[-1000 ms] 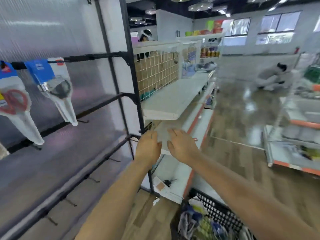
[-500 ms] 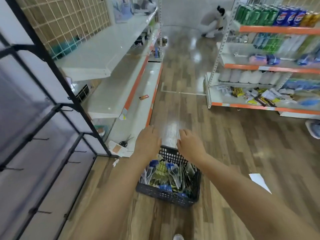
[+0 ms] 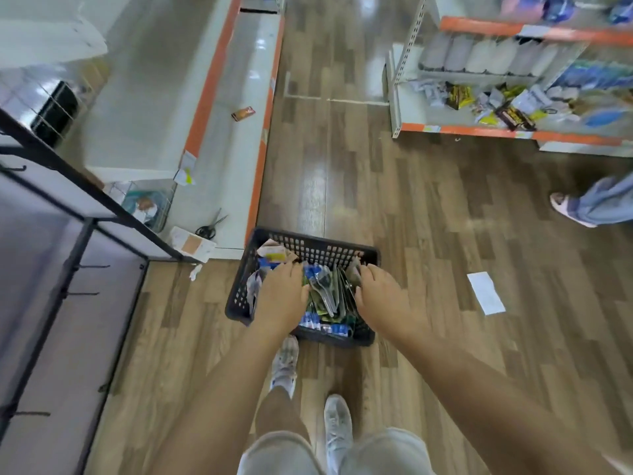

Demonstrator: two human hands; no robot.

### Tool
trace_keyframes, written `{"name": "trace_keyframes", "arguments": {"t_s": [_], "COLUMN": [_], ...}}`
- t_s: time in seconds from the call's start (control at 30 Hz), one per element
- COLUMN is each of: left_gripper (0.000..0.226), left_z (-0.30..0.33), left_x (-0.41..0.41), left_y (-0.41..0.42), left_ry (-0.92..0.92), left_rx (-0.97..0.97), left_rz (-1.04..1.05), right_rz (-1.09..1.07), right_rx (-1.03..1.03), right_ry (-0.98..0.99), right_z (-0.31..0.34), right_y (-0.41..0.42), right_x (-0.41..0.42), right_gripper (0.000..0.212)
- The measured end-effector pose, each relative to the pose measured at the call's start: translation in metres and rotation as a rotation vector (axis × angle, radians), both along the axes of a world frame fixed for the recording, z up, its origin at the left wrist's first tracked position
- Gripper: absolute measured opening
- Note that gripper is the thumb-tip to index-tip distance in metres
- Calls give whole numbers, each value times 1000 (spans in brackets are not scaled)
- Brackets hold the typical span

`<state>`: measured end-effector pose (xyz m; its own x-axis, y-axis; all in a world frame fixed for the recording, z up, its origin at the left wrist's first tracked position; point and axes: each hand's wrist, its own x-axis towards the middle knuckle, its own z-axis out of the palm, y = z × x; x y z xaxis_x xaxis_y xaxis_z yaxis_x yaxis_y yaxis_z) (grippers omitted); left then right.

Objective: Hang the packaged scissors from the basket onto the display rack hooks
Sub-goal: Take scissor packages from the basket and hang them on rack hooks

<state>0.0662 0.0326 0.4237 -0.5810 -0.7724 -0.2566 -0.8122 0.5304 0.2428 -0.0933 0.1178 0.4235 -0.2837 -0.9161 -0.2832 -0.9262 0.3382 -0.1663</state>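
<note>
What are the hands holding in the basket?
Cannot tell. Both the left hand and right hand reach among the packaged scissors in the basket, but any grip is hidden.

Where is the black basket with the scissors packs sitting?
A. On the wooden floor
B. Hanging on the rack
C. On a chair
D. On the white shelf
A. The black basket stands on the wooden floor just ahead of the person's shoes, with the left hand and the right hand reaching down into the packaged scissors inside it.
</note>
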Motion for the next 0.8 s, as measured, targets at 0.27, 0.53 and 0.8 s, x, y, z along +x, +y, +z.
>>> {"name": "trace_keyframes", "arguments": {"t_s": [0.27,0.53,0.8], "left_gripper": [36,50,50], "left_z": [-89,-208,-349], "left_x": [25,30,5], "left_y": [-71,-89,-111], "left_ry": [-221,-369,-313], "left_rx": [116,200,253], "left_rz": [-61,-297,-244], "right_rz": [-203,-314,-286], "right_rx": [153,281,218], "right_ry": [-159,-192,-235], "right_z": [-68,-190,-341], "right_y": [-43,-52,-70], "right_x": [15,2,-9], "right_gripper": [37,50,47]}}
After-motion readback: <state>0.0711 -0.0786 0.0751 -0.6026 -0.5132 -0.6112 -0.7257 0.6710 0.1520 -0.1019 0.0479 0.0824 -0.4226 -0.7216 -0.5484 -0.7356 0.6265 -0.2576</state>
